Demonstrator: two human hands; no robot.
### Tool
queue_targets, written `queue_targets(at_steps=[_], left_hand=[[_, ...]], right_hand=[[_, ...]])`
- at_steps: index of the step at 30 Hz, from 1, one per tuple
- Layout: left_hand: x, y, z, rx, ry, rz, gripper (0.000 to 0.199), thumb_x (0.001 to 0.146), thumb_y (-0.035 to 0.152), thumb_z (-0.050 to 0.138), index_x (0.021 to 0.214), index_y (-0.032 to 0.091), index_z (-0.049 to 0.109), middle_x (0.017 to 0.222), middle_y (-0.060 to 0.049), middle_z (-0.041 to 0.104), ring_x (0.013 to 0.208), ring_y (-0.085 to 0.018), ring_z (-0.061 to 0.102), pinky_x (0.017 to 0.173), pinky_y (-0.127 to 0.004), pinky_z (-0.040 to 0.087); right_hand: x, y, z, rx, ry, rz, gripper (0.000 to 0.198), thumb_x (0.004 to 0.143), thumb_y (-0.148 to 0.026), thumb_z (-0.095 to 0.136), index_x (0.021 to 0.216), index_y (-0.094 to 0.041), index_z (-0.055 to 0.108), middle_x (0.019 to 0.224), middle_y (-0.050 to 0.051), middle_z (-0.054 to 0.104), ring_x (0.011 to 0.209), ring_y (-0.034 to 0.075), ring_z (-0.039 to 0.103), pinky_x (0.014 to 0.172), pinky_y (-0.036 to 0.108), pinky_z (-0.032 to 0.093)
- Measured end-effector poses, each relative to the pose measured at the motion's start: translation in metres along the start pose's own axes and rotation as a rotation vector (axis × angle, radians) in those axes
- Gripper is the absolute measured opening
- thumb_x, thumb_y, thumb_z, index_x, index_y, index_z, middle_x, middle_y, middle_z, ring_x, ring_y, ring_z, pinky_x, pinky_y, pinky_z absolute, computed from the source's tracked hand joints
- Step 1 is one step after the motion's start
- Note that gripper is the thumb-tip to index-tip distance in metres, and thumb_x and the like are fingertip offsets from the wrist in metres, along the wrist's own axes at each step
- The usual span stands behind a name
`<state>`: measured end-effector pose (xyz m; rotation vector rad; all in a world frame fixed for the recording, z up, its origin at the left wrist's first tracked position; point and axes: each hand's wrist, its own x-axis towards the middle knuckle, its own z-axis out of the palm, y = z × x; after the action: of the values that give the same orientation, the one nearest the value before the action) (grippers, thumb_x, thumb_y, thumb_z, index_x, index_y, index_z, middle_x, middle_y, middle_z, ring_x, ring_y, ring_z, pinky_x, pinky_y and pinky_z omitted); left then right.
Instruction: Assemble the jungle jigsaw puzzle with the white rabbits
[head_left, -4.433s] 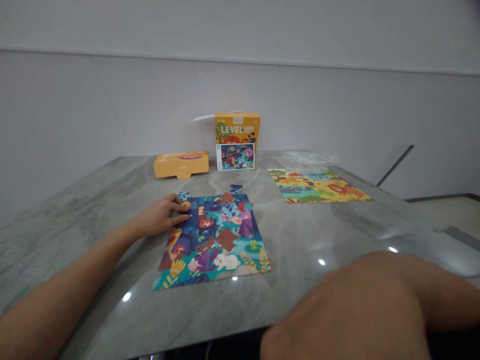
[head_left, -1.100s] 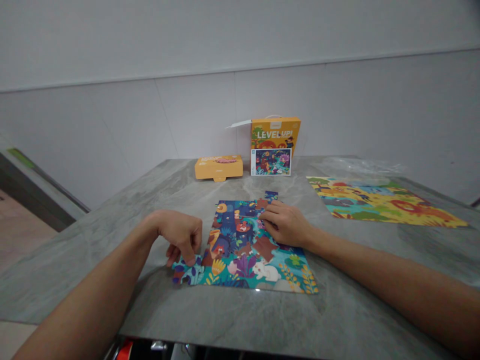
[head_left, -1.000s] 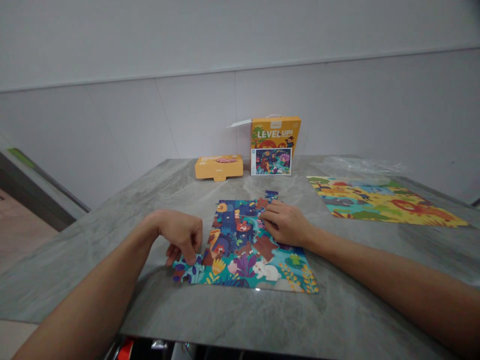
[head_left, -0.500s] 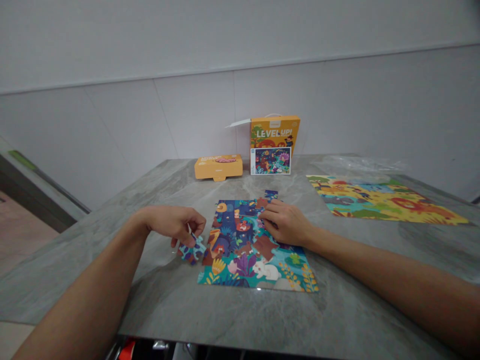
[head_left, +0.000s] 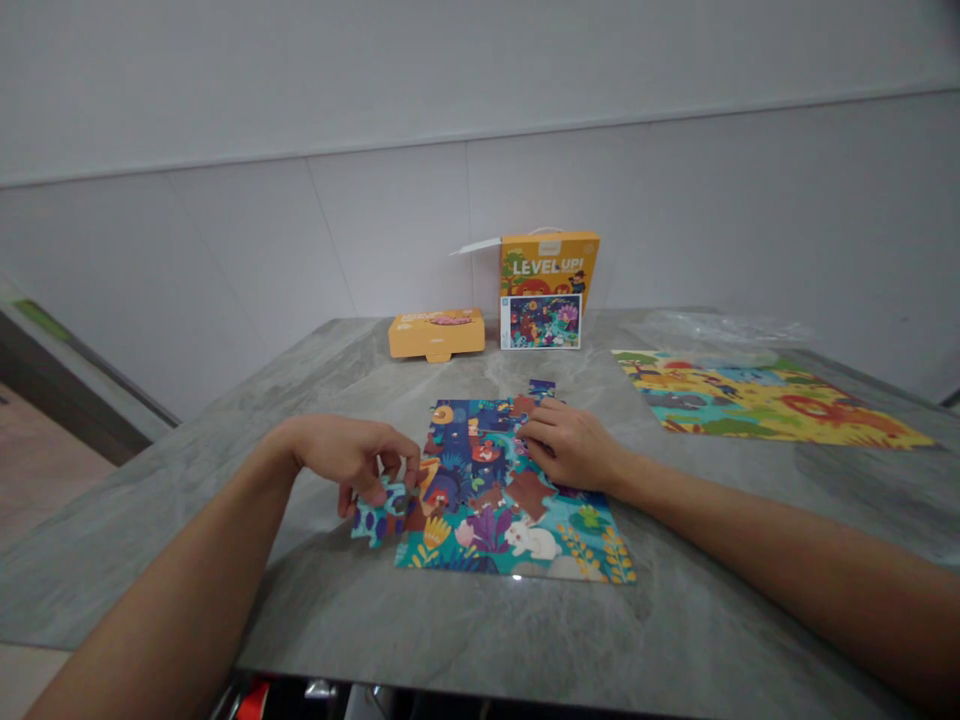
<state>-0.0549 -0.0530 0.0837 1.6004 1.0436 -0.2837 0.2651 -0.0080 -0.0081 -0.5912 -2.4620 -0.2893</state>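
Note:
My left hand (head_left: 367, 462) pinches a jigsaw puzzle piece (head_left: 373, 515), blue and turquoise with purple spots, beside the left edge of the dark forest puzzle (head_left: 487, 530). The piece's right side comes close to that edge; whether they touch I cannot tell. On the upper right part of the puzzle rests my right hand (head_left: 570, 445), its fingers curled together and bent down. What lies under those fingertips is hidden. A loose-looking brown piece (head_left: 531, 493) shows below them, and a dark blue piece (head_left: 542, 386) sticks out past the far edge.
A yellow savanna puzzle (head_left: 765, 400) lies to the right, with clear plastic wrapping (head_left: 720, 328) behind it. At the back stand a yellow-orange box (head_left: 551, 265), a picture card (head_left: 541, 322) leaning on it, and a low orange box (head_left: 437, 335). All rest on a grey table (head_left: 322, 620).
My left hand has turned the puzzle piece, showing its patterned face more fully, and has shifted slightly toward the puzzle. My right hand has stayed in place.

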Motion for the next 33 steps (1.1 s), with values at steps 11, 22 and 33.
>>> queue_targets(at_steps=[11, 22, 33], left_hand=[[0.006, -0.0046, 0.0002, 0.123, 0.037, -0.221, 0.027, 0.068, 0.029, 0.076, 0.073, 0.02, 0.051, 0.056, -0.001, 0.065, 0.052, -0.023, 0.068, 0.042, -0.026, 0.051], [0.003, -0.0054, 0.0009, 0.103, -0.019, -0.208, 0.025, 0.078, 0.037, 0.069, 0.079, 0.02, 0.051, 0.06, -0.004, 0.068, 0.054, -0.024, 0.07, 0.042, -0.024, 0.05], [-0.0014, -0.0019, 0.0008, 0.116, -0.017, -0.165, 0.025, 0.08, 0.039, 0.066, 0.079, 0.02, 0.05, 0.058, -0.003, 0.066, 0.053, -0.023, 0.07, 0.042, -0.023, 0.048]], right_hand=[[0.0, 0.0001, -0.0002, 0.016, 0.0, 0.003, 0.016, 0.087, -0.015, 0.054, 0.088, -0.016, 0.07, 0.08, 0.008, 0.065, 0.08, 0.021, 0.056, 0.07, 0.033, 0.045], [0.0004, 0.0005, 0.0007, 0.014, -0.001, -0.003, 0.016, 0.087, -0.015, 0.054, 0.087, -0.016, 0.07, 0.08, 0.008, 0.065, 0.08, 0.02, 0.056, 0.073, 0.034, 0.046], [-0.0002, 0.0, 0.0003, -0.005, -0.007, 0.0, 0.016, 0.087, -0.015, 0.054, 0.088, -0.016, 0.07, 0.083, 0.008, 0.067, 0.081, 0.021, 0.056, 0.074, 0.034, 0.046]])
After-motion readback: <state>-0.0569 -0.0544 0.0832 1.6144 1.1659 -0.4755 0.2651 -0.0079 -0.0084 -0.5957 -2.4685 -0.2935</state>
